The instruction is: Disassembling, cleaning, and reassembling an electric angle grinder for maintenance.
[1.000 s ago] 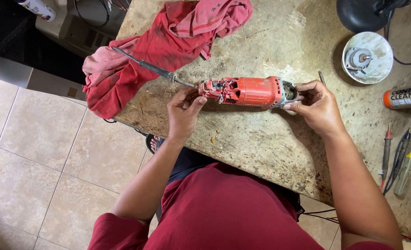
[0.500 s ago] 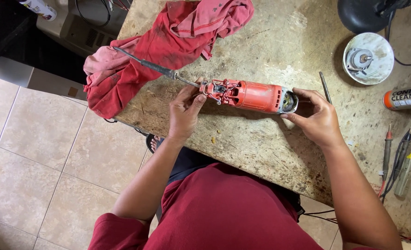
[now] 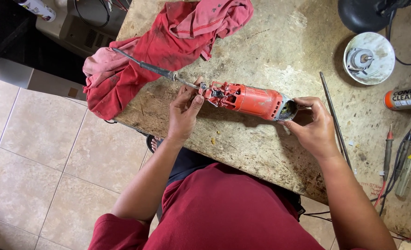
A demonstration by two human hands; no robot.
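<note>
We hold the red tool body over the bench | left hand pinches its cord end | right hand grips its open end | red rag behind.

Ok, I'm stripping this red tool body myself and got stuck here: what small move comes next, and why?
Probably steady the red housing with the left hand, already at its cord end, and pick into the open end with the right hand. That opening faces the right fingers, and something sits inside, too small to identify.
</note>
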